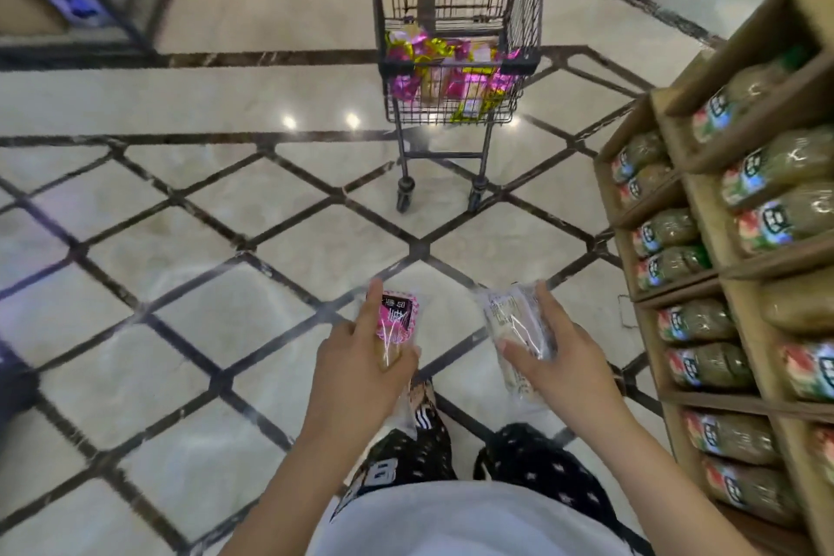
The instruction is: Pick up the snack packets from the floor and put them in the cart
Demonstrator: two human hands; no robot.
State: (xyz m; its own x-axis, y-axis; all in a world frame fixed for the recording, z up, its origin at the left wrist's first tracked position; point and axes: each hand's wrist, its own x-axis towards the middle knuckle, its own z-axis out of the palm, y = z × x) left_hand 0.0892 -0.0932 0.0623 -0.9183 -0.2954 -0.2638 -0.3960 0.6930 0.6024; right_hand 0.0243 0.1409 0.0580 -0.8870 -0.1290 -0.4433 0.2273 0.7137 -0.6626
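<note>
Here the left hand (356,366) grips a pink packet (398,316), with the forefinger up its 9 o'clock edge and the thumb across its lower end. The right hand (573,366) grips a clear packet (510,321) from its 3 o'clock side, thumb over the front. Both packets are off the floor (180,239), at 6 o'clock from the wire cart (528,14), which holds pink and yellow packets (451,72). The pink packet has a black label; the clear one looks pale, with dark print.
</note>
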